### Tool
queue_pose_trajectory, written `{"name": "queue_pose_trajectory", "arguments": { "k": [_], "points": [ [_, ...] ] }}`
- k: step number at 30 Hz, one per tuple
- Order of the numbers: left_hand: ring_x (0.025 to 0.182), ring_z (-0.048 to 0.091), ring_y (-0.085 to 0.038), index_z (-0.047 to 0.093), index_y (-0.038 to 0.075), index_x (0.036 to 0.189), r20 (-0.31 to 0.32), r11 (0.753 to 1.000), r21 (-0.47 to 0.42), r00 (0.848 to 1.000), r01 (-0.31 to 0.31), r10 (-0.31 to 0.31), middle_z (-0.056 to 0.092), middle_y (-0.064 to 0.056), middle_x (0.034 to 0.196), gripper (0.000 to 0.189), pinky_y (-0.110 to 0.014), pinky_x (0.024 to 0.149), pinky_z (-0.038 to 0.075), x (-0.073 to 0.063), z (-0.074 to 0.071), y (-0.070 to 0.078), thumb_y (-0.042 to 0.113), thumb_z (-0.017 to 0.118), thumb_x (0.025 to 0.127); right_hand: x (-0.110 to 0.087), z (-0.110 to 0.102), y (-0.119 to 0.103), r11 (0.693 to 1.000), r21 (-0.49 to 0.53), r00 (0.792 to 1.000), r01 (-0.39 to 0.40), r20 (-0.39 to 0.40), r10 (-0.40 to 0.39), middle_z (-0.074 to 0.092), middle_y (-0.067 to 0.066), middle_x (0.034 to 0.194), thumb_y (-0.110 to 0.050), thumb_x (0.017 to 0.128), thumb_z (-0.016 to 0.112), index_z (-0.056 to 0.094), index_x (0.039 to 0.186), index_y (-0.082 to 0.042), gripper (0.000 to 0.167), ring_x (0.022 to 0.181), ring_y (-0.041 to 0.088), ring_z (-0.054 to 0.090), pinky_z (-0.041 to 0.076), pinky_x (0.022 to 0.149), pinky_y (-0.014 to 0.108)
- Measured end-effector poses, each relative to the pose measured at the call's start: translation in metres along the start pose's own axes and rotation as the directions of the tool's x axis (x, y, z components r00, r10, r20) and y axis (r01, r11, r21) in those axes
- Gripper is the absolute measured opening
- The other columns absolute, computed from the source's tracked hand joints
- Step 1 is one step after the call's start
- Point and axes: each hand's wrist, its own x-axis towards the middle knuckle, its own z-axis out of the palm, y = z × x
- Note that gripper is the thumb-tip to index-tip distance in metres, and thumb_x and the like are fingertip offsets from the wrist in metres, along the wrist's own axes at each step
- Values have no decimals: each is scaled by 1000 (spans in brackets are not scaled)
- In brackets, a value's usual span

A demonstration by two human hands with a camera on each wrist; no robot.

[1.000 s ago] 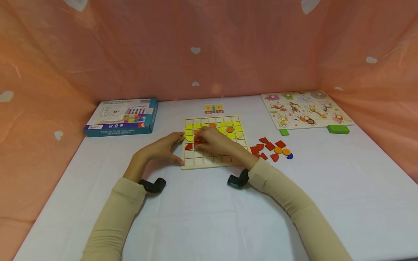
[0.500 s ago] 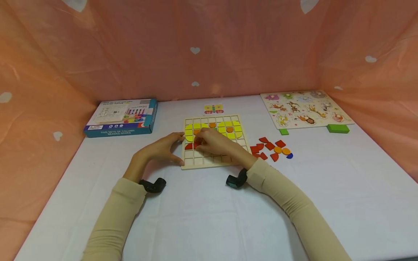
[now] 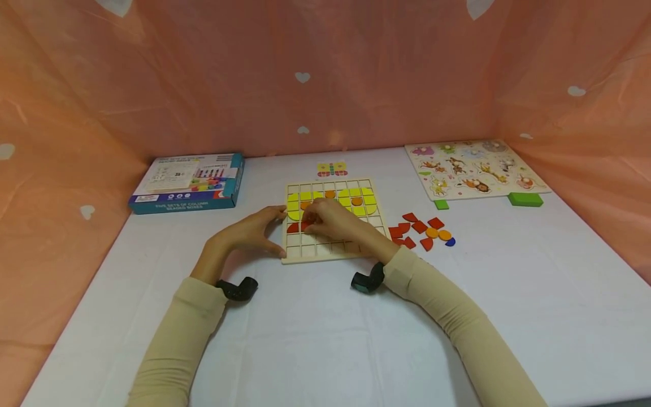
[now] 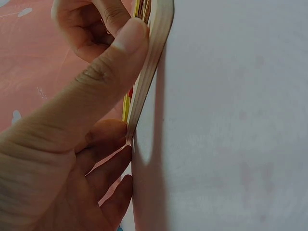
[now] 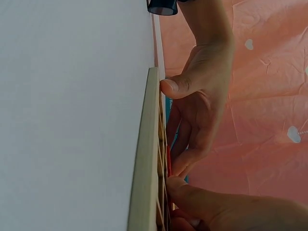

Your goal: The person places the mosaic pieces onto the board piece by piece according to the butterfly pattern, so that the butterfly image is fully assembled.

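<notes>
A wooden grid board [image 3: 308, 250] carries yellow pieces [image 3: 371, 209] and orange discs [image 3: 357, 201] in its far rows. My left hand [image 3: 252, 229] spans the board's left edge, thumb at the near corner and fingers farther up, touching the rim with fairly straight fingers. Over the left part of the grid, my right hand [image 3: 333, 219] pinches a small red piece [image 3: 305, 225], largely hidden by the fingers. Directly left of it, a red quarter-round piece [image 3: 293, 228] lies in the grid. In the right wrist view, the right thumb [image 5: 179, 185] is right at the board's surface.
Loose red pieces [image 3: 419, 226], two orange discs [image 3: 444, 235] and a blue piece [image 3: 450, 242] lie right of the board. Behind it is a butterfly pattern card [image 3: 332, 169]. A boxed toy [image 3: 185, 183] stands far left; an animal puzzle [image 3: 475, 169] and green blocks [image 3: 526, 199] are far right.
The right hand stays over the same cells, its wrist shifted very slightly left, and still pinches the red piece. The left hand keeps its place at the board's edge.
</notes>
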Motion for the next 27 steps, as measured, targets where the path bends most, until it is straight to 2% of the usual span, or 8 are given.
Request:
{"name": "queue_pose_trajectory", "arguments": {
  "k": [10, 16, 21, 27],
  "points": [
    [139, 20, -34, 36, 0, 140, 4, 1000, 6, 1000, 8, -8, 25, -16, 151, 96, -49, 113, 17, 0, -1, -1, 40, 83, 66, 0, -4, -2, 1000, 20, 1000, -4, 8, 3, 66, 4, 92, -22, 83, 72, 70, 99, -4, 24, 81, 14, 55, 47, 71, 21],
    [140, 19, -32, 36, 2, 140, 4, 1000, -5, 1000, 13, -13, 24, -14, 152, 95, -48, 114, 16, 2, 0, -1, 39, 83, 66, -13, -38, 2, 998, 52, 997, 42, -72, -38, 66, 11, 102, -15, 84, 70, 68, 105, 0, 27, 85, 19, 60, 52, 75, 27],
    [140, 19, -33, 36, 1, 140, -1, 1000, -4, 1000, 19, -19, 24, -15, 152, 96, -47, 114, 16, 3, 0, -1, 37, 84, 65, -44, -71, 24, 994, 102, 987, 23, -162, -6, 66, 11, 102, -14, 83, 71, 66, 107, 0, 28, 88, 23, 59, 53, 76, 34],
    [140, 19, -32, 35, 2, 141, 7, 1000, -8, 1000, 28, -27, 24, -15, 152, 97, -48, 114, 16, 3, 1, -1, 38, 84, 65, -99, -95, 59, 995, 101, 974, -17, -223, 39, 64, 12, 106, -10, 81, 72, 65, 109, -1, 31, 92, 28, 59, 52, 80, 37]
  ]
}}
